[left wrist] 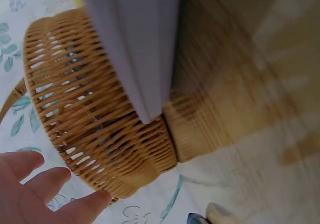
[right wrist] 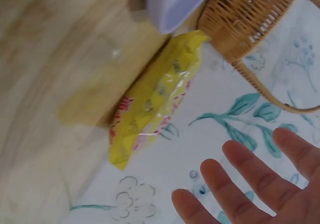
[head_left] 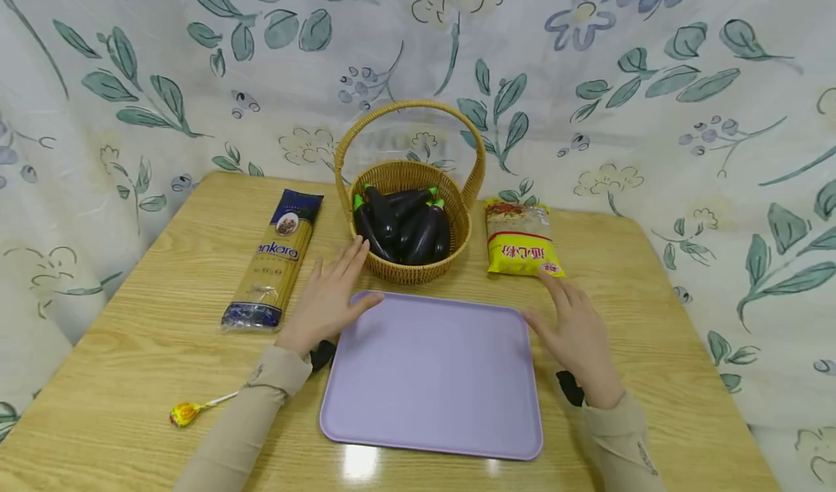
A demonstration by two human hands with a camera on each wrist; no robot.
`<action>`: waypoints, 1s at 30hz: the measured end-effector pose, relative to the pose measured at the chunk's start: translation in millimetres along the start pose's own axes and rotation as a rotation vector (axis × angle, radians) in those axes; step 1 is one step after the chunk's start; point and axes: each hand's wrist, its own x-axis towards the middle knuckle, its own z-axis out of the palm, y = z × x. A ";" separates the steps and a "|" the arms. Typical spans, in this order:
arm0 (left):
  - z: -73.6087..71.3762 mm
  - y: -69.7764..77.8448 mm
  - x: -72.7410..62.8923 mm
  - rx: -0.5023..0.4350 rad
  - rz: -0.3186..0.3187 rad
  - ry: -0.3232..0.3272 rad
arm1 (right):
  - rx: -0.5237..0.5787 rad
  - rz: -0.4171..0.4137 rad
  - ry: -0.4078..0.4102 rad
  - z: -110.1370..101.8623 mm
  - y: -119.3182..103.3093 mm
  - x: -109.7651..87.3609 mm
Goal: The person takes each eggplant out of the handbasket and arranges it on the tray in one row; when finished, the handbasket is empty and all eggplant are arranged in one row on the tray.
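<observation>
We stretched our left arm point(head_left: 244, 419) and right arm point(head_left: 617, 441), both sleeved, forward and apart. Our left grip point(head_left: 326, 297) showed its back, fingers point(head_left: 346, 263) extended and thumb point(head_left: 367, 302) angled inward; our right grip point(head_left: 578, 329) mirrored it, thumb inward too, four fingers spread apart.

The stick end of the lollipop point(head_left: 185, 414) is hidden by the left sleeve point(head_left: 236, 434); the near edge of the counter point(head_left: 660, 310) and, in the left wrist view, the tray point(left wrist: 137, 39) are cut off.

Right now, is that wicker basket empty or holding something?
Holding something: the head view shows several dark eggplants inside the wicker basket.
</observation>
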 end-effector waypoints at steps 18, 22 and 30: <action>7.3 -2.5 13.0 -0.069 -0.057 0.000 | 0.153 -0.118 -0.011 5.8 -55.5 52.8; 6.8 0.6 11.3 -0.059 -0.080 -0.005 | 0.195 -0.140 -0.029 7.7 -68.4 65.9; 7.5 4.6 9.2 -0.072 -0.102 0.016 | 0.309 -0.164 -0.052 11.1 -97.8 102.4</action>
